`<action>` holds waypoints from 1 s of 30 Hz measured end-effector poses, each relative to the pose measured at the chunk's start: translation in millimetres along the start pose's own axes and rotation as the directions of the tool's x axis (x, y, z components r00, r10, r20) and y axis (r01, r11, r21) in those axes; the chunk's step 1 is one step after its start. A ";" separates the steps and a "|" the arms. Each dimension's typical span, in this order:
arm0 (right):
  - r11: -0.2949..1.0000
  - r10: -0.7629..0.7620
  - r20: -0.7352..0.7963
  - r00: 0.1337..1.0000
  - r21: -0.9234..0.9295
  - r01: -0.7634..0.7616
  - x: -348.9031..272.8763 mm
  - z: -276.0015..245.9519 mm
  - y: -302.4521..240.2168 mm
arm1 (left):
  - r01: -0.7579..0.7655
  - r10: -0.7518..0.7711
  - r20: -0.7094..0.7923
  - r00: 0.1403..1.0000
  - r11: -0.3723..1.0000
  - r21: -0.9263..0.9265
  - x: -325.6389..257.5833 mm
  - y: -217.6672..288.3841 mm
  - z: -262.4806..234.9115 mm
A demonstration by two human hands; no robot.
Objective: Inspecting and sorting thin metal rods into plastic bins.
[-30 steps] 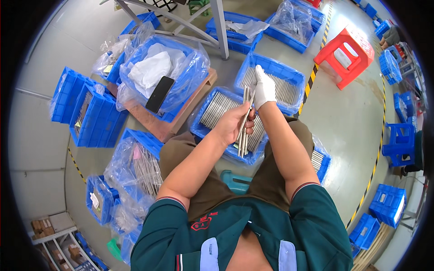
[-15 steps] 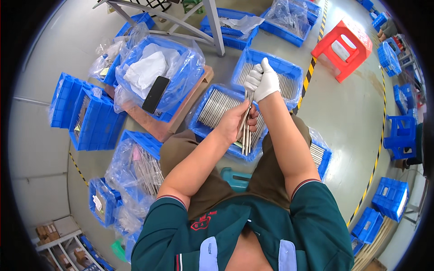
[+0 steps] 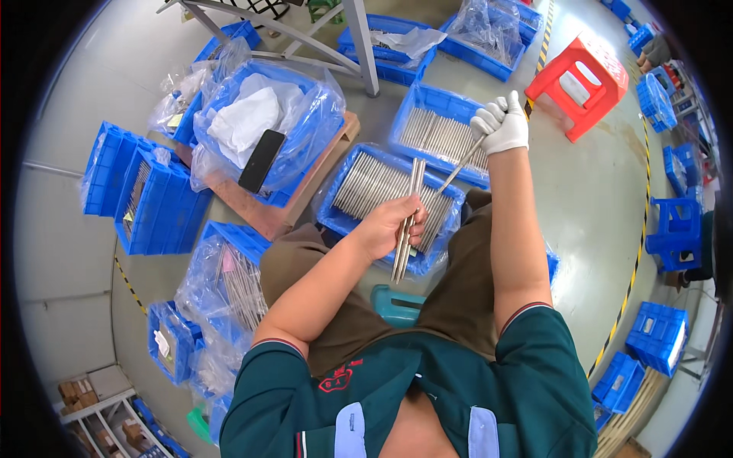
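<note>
Thin, stiff, slippery metal rods (image 3: 407, 221) clenched mid-length in bare left hand (image 3: 385, 227); single rod (image 3: 458, 168) pinched near its end by gloved right hand (image 3: 502, 124), probably light.

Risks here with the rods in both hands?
1. The bare left hand holds a loose bundle of metal rods upright over the blue crate; some may slip out.
2. The gloved right hand pinches a single rod by its end; it might swing or drop.
</note>
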State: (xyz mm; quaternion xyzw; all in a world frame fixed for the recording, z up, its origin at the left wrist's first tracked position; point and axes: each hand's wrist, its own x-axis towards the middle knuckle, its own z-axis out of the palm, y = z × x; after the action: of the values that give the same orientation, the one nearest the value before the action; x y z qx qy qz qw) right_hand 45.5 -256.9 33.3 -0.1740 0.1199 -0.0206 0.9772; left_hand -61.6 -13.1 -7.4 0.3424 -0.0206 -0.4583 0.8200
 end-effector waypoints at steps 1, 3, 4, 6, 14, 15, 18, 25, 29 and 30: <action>0.997 0.069 -0.042 0.997 -0.029 -0.070 -1.2 1.4 3.0 | -0.017 0.017 0.009 1.000 1.000 0.026 0.6 0.9 -1.5; 0.987 0.092 -0.158 0.983 -0.113 -0.111 -6.3 3.0 15.3 | -0.040 0.045 -0.058 0.997 0.996 0.075 4.0 4.6 -3.9; 0.975 0.149 -0.209 0.966 -0.131 -0.179 -9.3 2.5 26.7 | -0.065 0.067 -0.034 0.997 0.997 0.042 6.1 6.4 -4.5; 0.951 0.192 -0.217 0.957 -0.200 -0.236 -16.3 -2.6 52.9 | -0.066 0.066 -0.017 0.998 0.998 -0.019 9.8 9.9 -5.7; 0.179 -0.194 0.083 0.978 -0.977 0.119 -35.8 -20.3 109.3 | -0.084 0.080 -0.037 0.996 0.991 -0.101 16.0 5.7 -3.8; 0.366 -0.107 0.043 0.993 -0.927 0.079 -37.2 -21.4 108.9 | -0.077 0.074 -0.032 0.997 0.992 -0.104 16.5 6.0 -3.9; 0.684 0.250 -0.046 0.967 -0.699 -0.210 -36.6 -24.8 104.5 | -0.110 0.105 -0.052 0.993 0.988 -0.107 17.7 9.2 -5.0; 0.708 0.527 -0.126 0.840 -0.481 -0.516 -46.7 -42.0 90.6 | -0.076 0.079 -0.096 0.992 0.997 0.035 29.9 6.8 -8.5; 0.481 0.703 -0.249 0.666 -0.523 -0.704 -57.7 -43.4 86.5 | 0.023 -0.023 0.016 1.000 0.999 0.044 36.6 5.3 -10.8; 0.481 0.704 -0.253 0.664 -0.519 -0.707 -58.2 -43.5 84.8 | 0.076 -0.075 0.041 0.996 0.997 -0.018 38.0 6.6 -11.5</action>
State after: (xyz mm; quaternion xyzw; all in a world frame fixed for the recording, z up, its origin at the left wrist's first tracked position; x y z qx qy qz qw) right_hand -21.6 -187.2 -22.4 -0.3966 0.1834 0.4185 0.7962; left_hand -30.7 -33.7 -23.0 0.3257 -0.0198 -0.4959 0.8048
